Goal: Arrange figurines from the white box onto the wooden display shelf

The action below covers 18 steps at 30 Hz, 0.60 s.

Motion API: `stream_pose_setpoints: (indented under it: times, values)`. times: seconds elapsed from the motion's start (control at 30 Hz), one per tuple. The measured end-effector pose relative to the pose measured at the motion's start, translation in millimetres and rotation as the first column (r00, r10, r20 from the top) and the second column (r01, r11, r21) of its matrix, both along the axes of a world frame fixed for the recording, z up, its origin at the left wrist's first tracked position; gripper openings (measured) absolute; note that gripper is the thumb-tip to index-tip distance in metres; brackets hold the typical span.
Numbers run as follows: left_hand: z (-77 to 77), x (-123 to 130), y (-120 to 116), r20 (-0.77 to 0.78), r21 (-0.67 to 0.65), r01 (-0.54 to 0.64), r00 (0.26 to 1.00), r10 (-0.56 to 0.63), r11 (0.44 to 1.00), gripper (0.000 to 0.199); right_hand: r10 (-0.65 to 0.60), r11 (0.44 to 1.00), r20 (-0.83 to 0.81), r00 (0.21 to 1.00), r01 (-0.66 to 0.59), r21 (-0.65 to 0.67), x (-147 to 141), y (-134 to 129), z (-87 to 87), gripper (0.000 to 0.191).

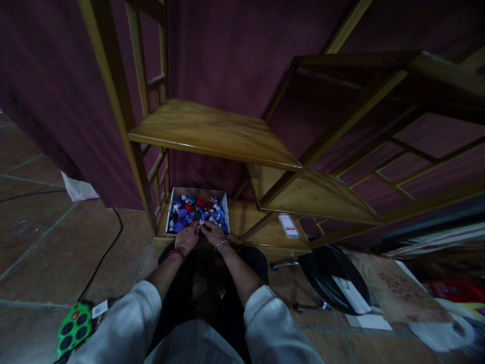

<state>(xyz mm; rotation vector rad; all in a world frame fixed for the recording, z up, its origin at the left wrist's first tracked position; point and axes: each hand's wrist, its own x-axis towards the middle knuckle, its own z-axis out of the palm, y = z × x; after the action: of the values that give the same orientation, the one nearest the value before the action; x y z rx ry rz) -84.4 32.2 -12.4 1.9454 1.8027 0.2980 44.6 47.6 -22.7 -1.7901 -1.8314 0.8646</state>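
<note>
A cardboard box [171,215] with pale walls sits on the bottom wooden shelf. It is filled with many small colourful pieces [189,206] in blue, purple, red and white, which look like little figurines. At the front edge of the box, my left hand [186,238], with a red bead bracelet at the wrist, has its fingers closed. My right hand [213,234], wearing a silver bangle, is closed close beside it. Their fingertips almost meet over a small pale-purple piece [202,221]; what exactly they pinch is too small to make out.
A wooden shelf board [215,132] overhangs the box, and a slatted side frame [154,172] stands left of it. A black round stool seat [333,278] is to the right. On the tiled floor lies a green power strip [75,328] with a black cable [109,247].
</note>
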Motion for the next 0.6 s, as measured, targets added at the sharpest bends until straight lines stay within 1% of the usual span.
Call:
stream_pose_setpoints:
  times: [0.17,0.23,0.3,0.37,0.5,0.6]
  values:
    - [0.3,0,-1,0.007,-0.034,0.024,1.0,-0.024,0.999,0.039,-0.065,0.996,-0.082,0.995,0.069,0.054,-1,-2,-2.0,0.022]
    - [1.5,0,-2,0.028,-0.028,0.004,1.0,-0.004,1.0,0.038,-0.091,0.991,-0.095,0.991,0.099,0.087,-1,-3,-1.5,0.025]
    - [2.1,-1,-4,0.048,-0.01,-0.053,0.997,0.053,0.999,0.037,-0.105,0.986,-0.097,0.99,0.117,0.117,-1,-4,-1.5,0.027]
    - [1.6,-2,-6,0.063,0.035,-0.12,0.991,0.118,0.992,0.036,-0.127,0.983,-0.078,0.989,0.136,0.126,0,-4,-2.4,0.025]
    - [-0.5,-4,-9,0.088,0.206,-0.226,0.973,0.212,0.952,0.033,-0.136,0.989,0.046,0.99,0.133,0.072,2,-3,-6.1,0.021]
    - [-0.6,-3,-11,0.075,0.244,-0.312,0.95,0.303,0.918,0.029,-0.1,0.995,0.151,0.984,0.096,0.03,1,-4,-7.0,0.022]
